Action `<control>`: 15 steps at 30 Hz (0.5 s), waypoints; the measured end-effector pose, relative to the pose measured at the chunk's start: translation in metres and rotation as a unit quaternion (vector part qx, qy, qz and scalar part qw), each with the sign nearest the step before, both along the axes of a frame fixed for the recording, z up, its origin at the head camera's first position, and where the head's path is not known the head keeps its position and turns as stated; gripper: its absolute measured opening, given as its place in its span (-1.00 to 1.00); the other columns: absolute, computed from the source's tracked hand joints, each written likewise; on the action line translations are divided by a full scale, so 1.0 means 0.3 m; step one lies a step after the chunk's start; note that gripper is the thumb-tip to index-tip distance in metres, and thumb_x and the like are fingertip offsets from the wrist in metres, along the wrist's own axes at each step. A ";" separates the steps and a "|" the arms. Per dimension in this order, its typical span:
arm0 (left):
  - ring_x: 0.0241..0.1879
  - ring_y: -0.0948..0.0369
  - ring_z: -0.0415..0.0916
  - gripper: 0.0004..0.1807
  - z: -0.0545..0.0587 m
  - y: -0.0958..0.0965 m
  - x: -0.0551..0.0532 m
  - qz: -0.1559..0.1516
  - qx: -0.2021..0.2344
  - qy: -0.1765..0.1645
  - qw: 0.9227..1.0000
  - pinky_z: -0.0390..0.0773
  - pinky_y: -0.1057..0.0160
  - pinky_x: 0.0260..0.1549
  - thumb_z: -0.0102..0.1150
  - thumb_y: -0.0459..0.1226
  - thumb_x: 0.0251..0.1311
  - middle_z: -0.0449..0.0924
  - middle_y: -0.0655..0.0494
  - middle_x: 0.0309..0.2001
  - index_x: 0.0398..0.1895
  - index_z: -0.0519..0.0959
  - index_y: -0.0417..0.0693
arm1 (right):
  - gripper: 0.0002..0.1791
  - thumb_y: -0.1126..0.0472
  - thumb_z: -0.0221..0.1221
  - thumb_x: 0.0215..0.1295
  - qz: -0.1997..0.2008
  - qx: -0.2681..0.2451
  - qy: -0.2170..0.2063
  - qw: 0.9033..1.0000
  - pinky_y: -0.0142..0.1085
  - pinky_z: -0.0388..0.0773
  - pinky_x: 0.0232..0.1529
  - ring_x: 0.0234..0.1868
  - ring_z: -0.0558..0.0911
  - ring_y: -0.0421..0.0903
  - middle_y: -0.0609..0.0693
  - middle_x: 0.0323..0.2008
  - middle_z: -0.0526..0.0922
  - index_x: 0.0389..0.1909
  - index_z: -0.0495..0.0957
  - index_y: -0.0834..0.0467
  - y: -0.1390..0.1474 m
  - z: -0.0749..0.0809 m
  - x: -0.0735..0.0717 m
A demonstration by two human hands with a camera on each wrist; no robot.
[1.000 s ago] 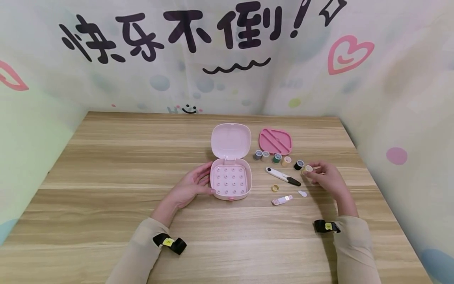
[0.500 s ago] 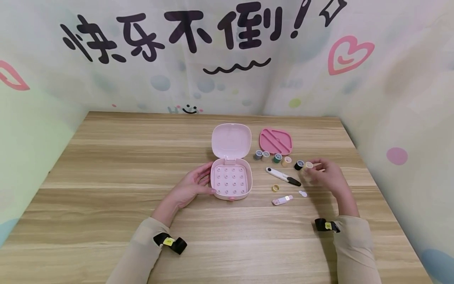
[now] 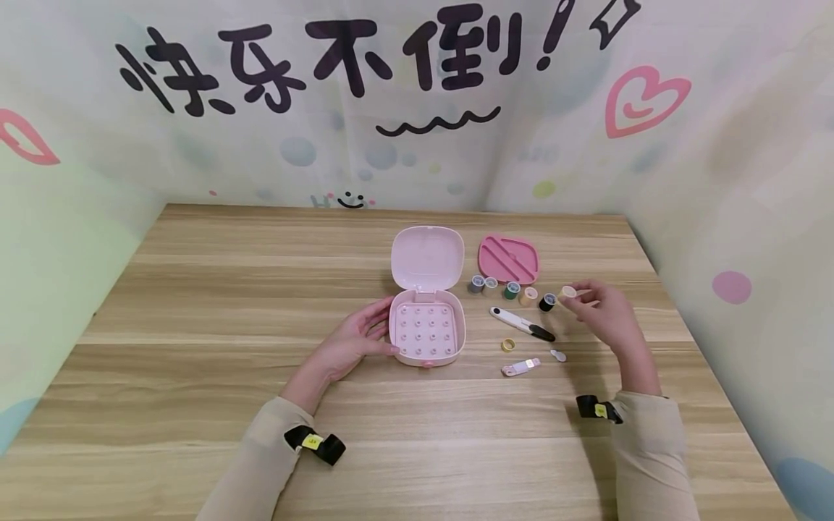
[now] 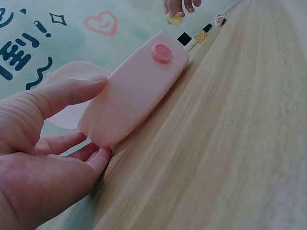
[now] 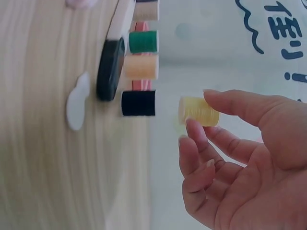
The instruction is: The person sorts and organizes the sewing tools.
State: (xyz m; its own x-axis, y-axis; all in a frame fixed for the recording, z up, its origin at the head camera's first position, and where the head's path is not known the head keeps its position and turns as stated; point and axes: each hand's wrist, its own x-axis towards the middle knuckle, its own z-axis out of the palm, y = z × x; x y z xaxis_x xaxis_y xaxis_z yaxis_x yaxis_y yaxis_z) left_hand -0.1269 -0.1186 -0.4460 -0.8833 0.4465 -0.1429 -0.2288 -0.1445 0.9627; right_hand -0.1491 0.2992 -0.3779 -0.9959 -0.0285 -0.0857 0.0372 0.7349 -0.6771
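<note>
My right hand [image 3: 606, 315] pinches a spool of pale yellow thread [image 5: 199, 111] between thumb and fingertips. In the right wrist view the spool is raised off the table, apart from the black thread spool [image 5: 138, 103] beside it. My left hand [image 3: 352, 344] holds the left side of a pink sewing box [image 3: 459, 329], thumb at its near left corner and fingers along its side. The box stands with its lid [image 3: 428, 257] raised, and rows of small pegs show on its floor. Its round pink catch [image 4: 162, 53] faces the left wrist camera.
Grey, beige, green [image 3: 512, 291] and peach [image 3: 528, 296] spools stand before a pink slotted tray [image 3: 526, 253]. Nearer lie a white tool with a black end [image 3: 521, 323], a gold ring-shaped thimble [image 3: 508, 345], a small pink-and-white piece [image 3: 520, 367] and a flat white needle threader [image 3: 558, 355].
My right hand has lifted the yellow spool up from the table beside the black spool and moved slightly away from me. The left hand stays on the box.
</note>
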 end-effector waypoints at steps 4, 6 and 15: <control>0.65 -0.19 -0.08 0.05 0.002 0.001 0.001 0.001 0.001 -0.002 1.000 0.00 -0.07 0.65 0.22 -0.74 0.07 -0.02 -0.37 0.64 0.65 -0.03 -0.43 | -0.49 0.14 0.22 0.54 0.010 -0.007 0.015 1.000 -0.37 0.65 -0.36 -0.20 0.74 0.27 0.49 -0.04 0.67 0.25 0.50 0.48 -0.024 0.009 0.000; 0.66 -0.19 -0.09 0.05 0.004 0.002 0.001 0.001 0.001 -0.002 1.000 -0.01 -0.07 0.66 0.23 -0.73 0.07 -0.03 -0.36 0.65 0.65 -0.03 -0.42 | -0.51 0.15 0.23 0.54 0.015 -0.010 0.021 1.000 -0.38 0.65 -0.37 -0.19 0.74 0.27 0.48 -0.06 0.68 0.24 0.51 0.48 -0.035 0.013 -0.001; 0.66 -0.20 -0.11 0.04 0.004 0.000 0.002 -0.001 0.004 0.000 1.000 -0.05 -0.09 0.67 0.23 -0.72 0.08 -0.03 -0.37 0.65 0.65 -0.02 -0.43 | -0.53 0.16 0.26 0.52 0.024 -0.017 0.020 0.999 -0.37 0.65 -0.31 -0.17 0.71 0.14 0.44 -0.04 0.69 0.23 0.53 0.43 -0.094 0.026 -0.005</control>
State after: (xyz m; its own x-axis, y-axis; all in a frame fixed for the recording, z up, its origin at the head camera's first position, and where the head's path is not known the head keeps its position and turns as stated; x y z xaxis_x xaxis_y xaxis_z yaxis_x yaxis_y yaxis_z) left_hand -0.1262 -0.1187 -0.4447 -0.8821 0.4501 -0.1390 -0.2285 -0.1508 0.9618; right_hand -0.1507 0.2709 -0.3701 -0.9960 -0.0780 -0.0444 -0.0245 0.7118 -0.7020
